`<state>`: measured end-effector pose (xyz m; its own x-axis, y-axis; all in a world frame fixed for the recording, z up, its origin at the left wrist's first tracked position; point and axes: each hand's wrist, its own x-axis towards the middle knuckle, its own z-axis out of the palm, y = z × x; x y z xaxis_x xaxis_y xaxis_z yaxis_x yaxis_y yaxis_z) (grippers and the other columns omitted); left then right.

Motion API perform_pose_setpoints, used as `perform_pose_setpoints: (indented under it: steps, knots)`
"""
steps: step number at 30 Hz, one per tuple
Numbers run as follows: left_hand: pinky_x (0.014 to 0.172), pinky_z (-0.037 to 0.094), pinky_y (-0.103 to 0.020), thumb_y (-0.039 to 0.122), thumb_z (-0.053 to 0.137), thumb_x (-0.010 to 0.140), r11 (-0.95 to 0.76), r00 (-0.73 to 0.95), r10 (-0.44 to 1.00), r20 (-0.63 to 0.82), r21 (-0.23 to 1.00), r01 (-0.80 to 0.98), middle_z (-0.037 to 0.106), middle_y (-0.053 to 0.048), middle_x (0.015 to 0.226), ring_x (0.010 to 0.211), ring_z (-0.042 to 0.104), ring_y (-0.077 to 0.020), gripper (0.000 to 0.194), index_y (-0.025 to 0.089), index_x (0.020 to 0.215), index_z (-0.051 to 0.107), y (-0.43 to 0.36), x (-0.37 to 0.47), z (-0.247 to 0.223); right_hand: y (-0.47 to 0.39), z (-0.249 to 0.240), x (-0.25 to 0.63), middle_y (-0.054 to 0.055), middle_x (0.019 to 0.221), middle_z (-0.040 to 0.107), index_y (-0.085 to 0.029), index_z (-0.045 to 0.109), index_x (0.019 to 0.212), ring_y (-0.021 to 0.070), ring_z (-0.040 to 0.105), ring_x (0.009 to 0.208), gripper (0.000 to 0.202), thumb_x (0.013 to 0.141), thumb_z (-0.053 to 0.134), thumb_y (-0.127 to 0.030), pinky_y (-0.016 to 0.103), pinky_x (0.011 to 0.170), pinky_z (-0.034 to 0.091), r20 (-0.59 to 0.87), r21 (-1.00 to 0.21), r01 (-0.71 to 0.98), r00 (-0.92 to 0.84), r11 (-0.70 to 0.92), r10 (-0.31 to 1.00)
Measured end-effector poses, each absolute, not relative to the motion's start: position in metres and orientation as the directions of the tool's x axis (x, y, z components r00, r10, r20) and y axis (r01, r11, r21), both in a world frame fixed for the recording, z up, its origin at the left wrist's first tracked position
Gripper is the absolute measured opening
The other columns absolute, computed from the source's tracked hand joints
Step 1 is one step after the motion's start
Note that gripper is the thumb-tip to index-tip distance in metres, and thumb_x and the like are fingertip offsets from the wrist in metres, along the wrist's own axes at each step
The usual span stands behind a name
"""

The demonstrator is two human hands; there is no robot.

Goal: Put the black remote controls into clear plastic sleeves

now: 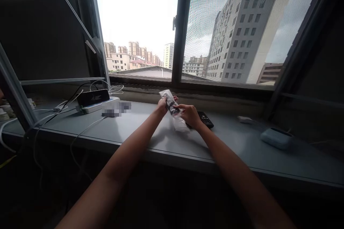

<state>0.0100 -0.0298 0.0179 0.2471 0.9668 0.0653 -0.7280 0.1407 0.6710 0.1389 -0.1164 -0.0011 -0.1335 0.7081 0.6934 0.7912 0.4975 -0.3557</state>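
Note:
A crinkled clear plastic bag with something dark inside is held up over the grey table. My left hand grips its upper part, with fingertips showing behind it. My right hand has its fingers bent together on the bag's middle, the index finger stretched across it. The bag's lower end hangs down to the left of my right wrist. A black device with buttons lies on the table behind my right hand, partly hidden by it.
On the left of the grey table are a black device, a white power strip and loose cables. A blue-grey case and a small white object lie right. A window is behind.

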Motion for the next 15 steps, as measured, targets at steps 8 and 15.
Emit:
perform_pose_setpoints:
  steps: [8,15]
  knots:
    - [0.072,0.056,-0.028,0.021,0.045,0.098,0.265,0.325,0.943,-0.078,0.766,-0.586,0.072,-0.011,0.08,0.072,0.071,-0.0194,0.024,0.011,0.111,0.063,-0.025,0.014,0.013,-0.121,0.004,0.139,0.005,0.083,0.075,-0.024,0.074,0.089,0.0245,0.069,0.075,0.009,0.081,0.069,-0.025,0.029,0.066,0.043,0.744,-0.268,0.904,-0.026,0.334,0.667]
    - [0.059,0.052,-0.025,0.014,0.051,0.094,0.198,0.233,0.969,-0.087,0.837,-0.511,0.065,-0.006,0.064,0.053,0.062,-0.0158,0.016,0.009,0.103,0.064,-0.013,0.014,0.006,-0.122,0.005,0.14,0.004,0.085,0.075,-0.025,0.07,0.103,0.024,0.07,0.079,0.026,0.08,0.065,-0.014,0.028,0.068,0.045,0.686,-0.264,0.893,-0.091,0.364,0.722]
